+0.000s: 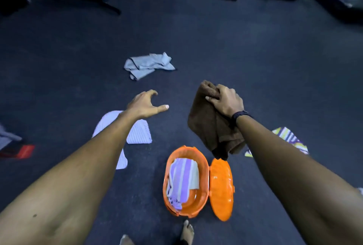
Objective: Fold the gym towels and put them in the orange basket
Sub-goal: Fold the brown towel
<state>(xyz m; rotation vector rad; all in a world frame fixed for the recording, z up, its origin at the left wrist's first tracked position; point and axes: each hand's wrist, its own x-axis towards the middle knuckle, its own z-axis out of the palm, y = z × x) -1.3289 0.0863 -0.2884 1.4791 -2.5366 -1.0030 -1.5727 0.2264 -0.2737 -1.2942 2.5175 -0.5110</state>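
Nearest you, your bare feet (187, 231) stand on the dark gym floor (255, 58). Just ahead, the orange basket (205, 168) sits with its hinged lid (222, 188) open to the right and a folded purple-striped towel (183, 180) inside. Your right hand (225, 100) grips a bunched brown towel (211, 125) hanging above the basket. Your left hand (147, 103) is released, fingers spread, above a white ribbed towel (137, 133). A yellow-and-purple striped towel (292, 139) lies right; a crumpled grey towel (148, 65) lies farther off. No writing is legible.
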